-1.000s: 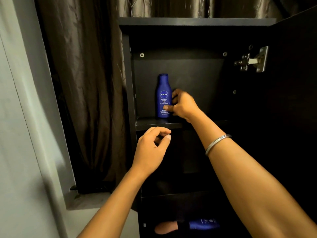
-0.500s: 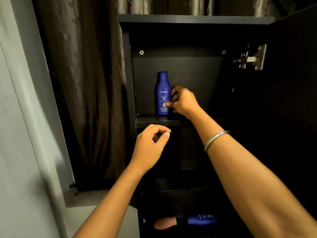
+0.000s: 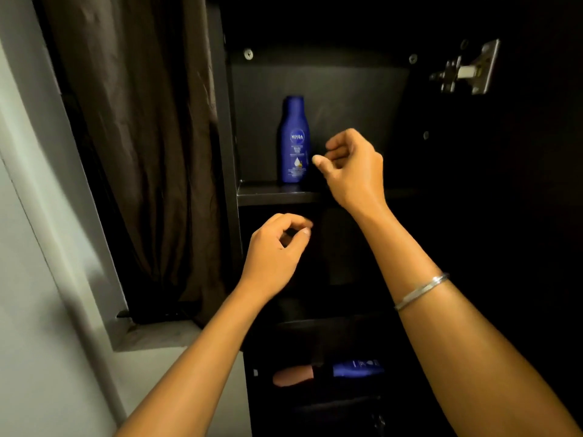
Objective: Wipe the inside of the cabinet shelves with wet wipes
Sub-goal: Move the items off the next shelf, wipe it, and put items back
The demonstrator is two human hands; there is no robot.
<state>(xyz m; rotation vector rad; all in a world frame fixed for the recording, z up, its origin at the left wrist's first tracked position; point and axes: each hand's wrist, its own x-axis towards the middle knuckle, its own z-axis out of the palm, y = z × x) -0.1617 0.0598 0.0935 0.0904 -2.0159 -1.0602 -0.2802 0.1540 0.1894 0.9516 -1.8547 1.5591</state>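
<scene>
A dark blue plastic lotion bottle point(image 3: 294, 140) stands upright near the left end of a black cabinet shelf point(image 3: 277, 193), close to its front edge. The right hand point(image 3: 350, 167), fingers loosely curled and holding nothing, hovers just beside the bottle without touching it; a thin silver bangle point(image 3: 421, 291) circles that forearm. The left hand point(image 3: 277, 247), also loosely curled and holding nothing, hangs below the shelf's front edge. On a lower shelf lie another blue bottle point(image 3: 358, 369) and a pinkish rounded object point(image 3: 293, 375). A metal hinge point(image 3: 467, 69) sits at upper right, a brown curtain point(image 3: 142, 137) to the left.

small print on the blue bottle point(image 3: 294, 143) is blurred; lower shelf items point(image 3: 328, 372) sit lost in shadow.
</scene>
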